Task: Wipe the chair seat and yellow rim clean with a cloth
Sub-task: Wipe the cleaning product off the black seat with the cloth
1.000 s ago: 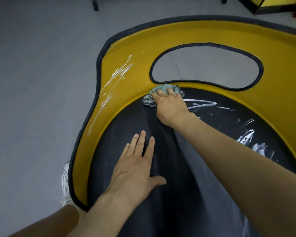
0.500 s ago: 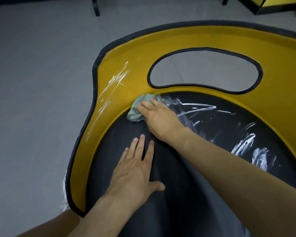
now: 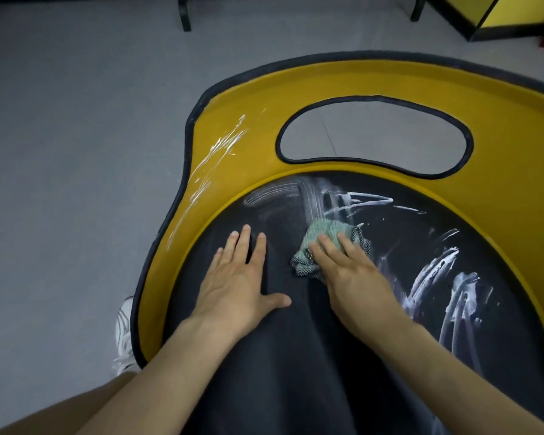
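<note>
Streaks (image 3: 220,152) on the yellow rim (image 3: 264,98) look unwiped. Your left hand (image 3: 236,277) lies flat and empty on the seat (image 3: 280,372); your right hand (image 3: 355,277) presses the cloth (image 3: 324,233) mid-seat with straight fingers (image 3: 325,251). Heavy smears (image 3: 453,284) rightward: mostly undone, I'd judge.

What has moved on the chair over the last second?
The right hand, pressing the crumpled green cloth under flat fingers, swept left along the inner edge of the yellow chair rim, then drew back onto the black fabric seat, leaving a pale smear near the rim. The left hand stayed flat on the seat. The white streaks on the rim and white marks on the seat's right side remain.
</note>
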The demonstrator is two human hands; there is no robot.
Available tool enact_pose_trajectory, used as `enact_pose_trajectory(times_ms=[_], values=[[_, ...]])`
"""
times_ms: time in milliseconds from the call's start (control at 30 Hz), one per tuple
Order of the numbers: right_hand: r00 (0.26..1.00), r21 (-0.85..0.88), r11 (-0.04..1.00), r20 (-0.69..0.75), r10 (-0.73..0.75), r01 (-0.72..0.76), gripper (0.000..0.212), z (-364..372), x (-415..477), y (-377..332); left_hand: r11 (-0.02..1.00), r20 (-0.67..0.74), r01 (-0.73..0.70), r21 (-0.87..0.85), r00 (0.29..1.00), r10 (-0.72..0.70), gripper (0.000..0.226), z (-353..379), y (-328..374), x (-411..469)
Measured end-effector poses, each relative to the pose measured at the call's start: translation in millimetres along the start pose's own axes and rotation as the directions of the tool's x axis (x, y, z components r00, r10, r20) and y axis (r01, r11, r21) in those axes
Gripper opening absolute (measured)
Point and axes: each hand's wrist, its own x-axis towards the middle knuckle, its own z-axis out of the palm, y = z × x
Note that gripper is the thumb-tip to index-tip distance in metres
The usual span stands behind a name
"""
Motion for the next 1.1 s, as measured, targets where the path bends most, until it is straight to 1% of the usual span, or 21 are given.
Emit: enact_pose_trajectory(times_ms=[67, 100, 233, 300, 367, 433, 500, 567, 667, 733, 833, 867, 900, 1000, 1033, 1100], values=[[1.0, -0.012, 1.0, 0.005, 0.001, -0.001, 0.061, -2, 15, -2, 1.0, -0.021, 0.017, -0.008, 1.0, -0.017, 0.116, 0, -4, -3], [0.999, -0.009, 1.0, 0.032, 0.006, -0.006, 0.06, -5, 30, -3, 1.0, -0.029, 0.022, -0.011, 0.999, -0.022, 0.115, 1, -7, -4], [0.996, -0.041, 0.998, 0.071, 0.056, -0.053, 0.056, -10, 118, -6, 1.0, -0.038, 0.018, -0.014, 0.999, -0.018, 0.114, -1, -11, -7], [0.996, -0.035, 0.997, 0.054, 0.064, -0.063, 0.054, -9, 142, -8, 1.0, -0.024, 0.019, -0.005, 1.0, -0.019, 0.113, -3, -11, -6], [0.999, -0.034, 0.998, 0.014, 0.05, -0.05, 0.052, -8, 135, -9, 1.0, -0.009, 0.026, 0.005, 1.0, -0.026, 0.114, -3, -11, -3], [1.0, -0.008, 1.0, -0.012, 0.012, -0.012, 0.052, -7, 99, -12, 0.999, -0.002, 0.032, 0.01, 0.999, -0.032, 0.115, -3, -11, -1], [1.0, 0.012, 1.0, 0.006, -0.027, 0.027, 0.057, -4, 51, -19, 0.999, -0.007, 0.034, 0.008, 0.999, -0.034, 0.116, -1, -11, 0], [0.999, 0.016, 1.0, 0.025, -0.025, 0.024, 0.06, 1, 22, -23, 1.0, -0.018, 0.03, -0.003, 0.999, -0.03, 0.116, 1, -11, -1], [1.0, 0.007, 1.0, -0.022, -0.016, 0.016, 0.057, 1, 43, -23, 1.0, -0.031, 0.025, -0.012, 0.999, -0.025, 0.113, 0, -12, -4], [0.999, -0.008, 0.999, -0.003, -0.033, 0.033, 0.054, -2, 85, -24, 1.0, -0.03, 0.025, -0.018, 0.999, -0.026, 0.112, -1, -13, -6], [0.999, 0.012, 0.999, 0.026, 0.046, -0.046, 0.053, -7, 135, -32, 1.0, -0.015, 0.023, -0.016, 1.0, -0.023, 0.11, -3, -14, -7], [0.997, 0.014, 0.997, 0.03, 0.071, -0.071, 0.054, -9, 137, -38, 0.999, -0.011, 0.027, -0.021, 1.0, -0.027, 0.111, -4, -14, -7], [0.997, 0.007, 0.998, 0.029, 0.066, -0.066, 0.056, -10, 132, -45, 0.999, -0.013, 0.039, -0.029, 0.999, -0.039, 0.112, -4, -15, -7], [0.997, 0.022, 0.998, 0.024, -0.068, 0.067, 0.064, -11, 87, -65, 0.996, -0.033, 0.081, -0.05, 0.996, -0.082, 0.117, -4, -18, -6], [0.996, 0.041, 0.996, 0.031, -0.084, 0.082, 0.066, -11, 75, -69, 0.994, -0.038, 0.092, -0.058, 0.995, -0.094, 0.118, -4, -19, -6], [0.996, 0.035, 0.997, 0.041, -0.074, 0.073, 0.063, -8, 79, -68, 0.993, -0.041, 0.098, -0.065, 0.994, -0.1, 0.118, -3, -20, -7]])
